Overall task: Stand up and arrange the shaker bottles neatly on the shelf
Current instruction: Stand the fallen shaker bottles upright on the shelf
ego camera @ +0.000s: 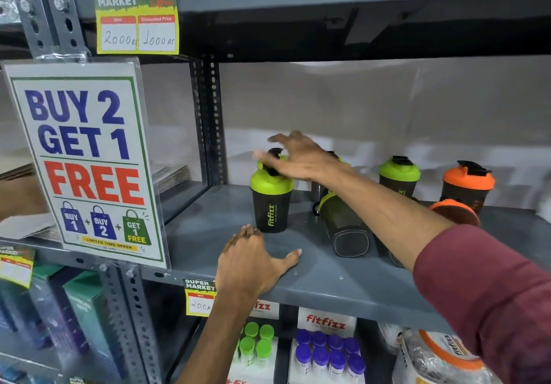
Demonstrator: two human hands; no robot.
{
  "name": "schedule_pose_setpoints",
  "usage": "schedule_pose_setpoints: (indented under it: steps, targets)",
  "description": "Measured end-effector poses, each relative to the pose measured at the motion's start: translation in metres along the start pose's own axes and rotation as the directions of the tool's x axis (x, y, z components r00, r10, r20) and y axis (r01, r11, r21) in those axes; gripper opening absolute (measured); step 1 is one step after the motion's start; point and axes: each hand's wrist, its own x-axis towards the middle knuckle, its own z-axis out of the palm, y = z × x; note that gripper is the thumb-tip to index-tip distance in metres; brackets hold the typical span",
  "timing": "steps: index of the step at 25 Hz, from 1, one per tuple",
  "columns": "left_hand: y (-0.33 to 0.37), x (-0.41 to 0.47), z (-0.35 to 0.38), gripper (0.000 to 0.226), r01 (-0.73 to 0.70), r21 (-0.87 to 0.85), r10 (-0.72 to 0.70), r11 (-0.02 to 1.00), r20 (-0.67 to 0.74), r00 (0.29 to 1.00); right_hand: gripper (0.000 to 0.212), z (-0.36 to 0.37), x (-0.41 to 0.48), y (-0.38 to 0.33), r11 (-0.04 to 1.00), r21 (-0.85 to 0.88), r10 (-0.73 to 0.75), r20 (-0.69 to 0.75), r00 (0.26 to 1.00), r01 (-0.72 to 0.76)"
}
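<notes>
A black shaker bottle with a green lid [269,204] stands upright at the left of the grey shelf [351,276]. My right hand [298,160] hovers over its cap with the fingers spread, the palm touching or just above the lid. My left hand [253,261] lies flat on the shelf front, just before that bottle. A second green-lid shaker [343,228] lies on its side under my right forearm. Further right, a green-lid shaker [399,176] and an orange-lid shaker [468,182] stand upright, and an orange-lid one [454,212] lies tipped, partly hidden by my sleeve.
A "Buy 2 Get 1 Free" sign [86,160] hangs at the shelf's left post. A price tag [137,16] hangs from the shelf above. Below are packs of small green-capped [256,342] and purple-capped bottles [328,354]. The white wall closes the shelf's back.
</notes>
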Motion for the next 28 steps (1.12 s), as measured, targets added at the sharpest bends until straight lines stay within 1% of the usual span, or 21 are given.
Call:
schedule_pose_setpoints:
  steps: [1, 2, 3, 4, 6, 7, 8, 9, 11, 13, 15, 16, 19, 20, 23, 26, 28]
  targets:
    - [0.002, -0.001, -0.002, 0.089, 0.003, -0.007, -0.003, 1.0, -0.007, 1.0, 0.089, -0.007, -0.007, 0.008, 0.998, 0.056, 0.036, -0.088, 0.995, -0.032]
    - [0.003, -0.002, -0.003, 0.083, 0.008, -0.009, -0.008, 1.0, -0.016, 1.0, 0.089, -0.015, -0.014, 0.018, 0.997, 0.038, 0.069, -0.152, 0.986, -0.064]
    - [0.005, -0.004, -0.004, 0.078, 0.017, -0.004, -0.017, 1.0, -0.02, 1.0, 0.09, -0.02, -0.021, 0.029, 0.992, -0.058, 0.103, -0.163, 0.981, -0.114]
    - [0.006, -0.005, -0.005, 0.074, 0.025, 0.007, -0.025, 1.0, -0.018, 1.0, 0.092, -0.022, -0.029, 0.039, 0.967, -0.187, 0.151, -0.125, 0.981, -0.173]
    - [0.012, -0.009, -0.005, 0.064, 0.051, 0.016, -0.051, 0.999, -0.003, 0.999, 0.098, -0.014, -0.043, 0.052, 0.874, -0.415, 0.295, 0.036, 0.955, -0.254]
    - [0.018, -0.01, -0.003, 0.06, 0.049, 0.001, -0.049, 0.999, 0.009, 0.999, 0.102, -0.009, -0.049, 0.059, 0.831, -0.484, 0.37, 0.112, 0.922, -0.275]
    - [0.023, -0.012, -0.001, 0.057, 0.045, -0.025, -0.044, 0.999, 0.028, 0.999, 0.104, -0.002, -0.052, 0.06, 0.812, -0.517, 0.418, 0.191, 0.888, -0.271]
    - [0.027, -0.015, 0.001, 0.056, 0.034, -0.054, -0.032, 0.998, 0.044, 0.998, 0.102, 0.004, -0.053, 0.058, 0.818, -0.514, 0.434, 0.253, 0.865, -0.26]
    - [0.035, -0.017, 0.004, 0.058, -0.02, -0.085, 0.024, 0.996, 0.044, 0.999, 0.09, 0.009, -0.053, 0.061, 0.855, -0.444, 0.415, 0.277, 0.867, -0.268]
    - [0.033, -0.017, 0.004, 0.057, -0.038, -0.106, 0.041, 0.994, 0.03, 0.999, 0.074, 0.01, -0.051, 0.064, 0.896, -0.347, 0.369, 0.236, 0.899, -0.276]
    - [0.031, -0.017, 0.003, 0.056, -0.052, -0.115, 0.056, 0.992, 0.024, 0.998, 0.062, 0.012, -0.05, 0.069, 0.941, -0.199, 0.307, 0.161, 0.938, -0.274]
    - [0.03, -0.017, 0.003, 0.057, -0.055, -0.113, 0.058, 0.992, 0.018, 0.998, 0.062, 0.012, -0.051, 0.071, 0.956, -0.134, 0.275, 0.114, 0.955, -0.259]
    - [0.032, -0.019, 0.003, 0.058, -0.061, -0.124, 0.062, 0.99, 0.009, 0.998, 0.078, 0.011, -0.057, 0.075, 0.98, -0.055, 0.191, -0.033, 0.981, -0.193]
    - [0.033, -0.02, 0.002, 0.057, -0.066, -0.123, 0.067, 0.99, 0.01, 0.998, 0.079, 0.011, -0.061, 0.075, 0.987, -0.021, 0.159, -0.075, 0.984, -0.161]
    - [0.034, -0.021, 0.0, 0.055, -0.063, -0.11, 0.065, 0.992, 0.01, 0.998, 0.07, 0.013, -0.074, 0.08, 0.994, 0.082, 0.083, -0.176, 0.981, -0.069]
    - [0.036, -0.023, -0.001, 0.053, -0.056, -0.086, 0.056, 0.995, -0.002, 0.998, 0.068, 0.016, -0.087, 0.086, 0.985, 0.17, 0.071, -0.214, 0.974, -0.034]
    - [0.036, -0.024, -0.001, 0.054, -0.054, -0.083, 0.053, 0.995, -0.01, 0.999, 0.068, 0.013, -0.093, 0.089, 0.975, 0.214, 0.099, -0.188, 0.977, -0.057]
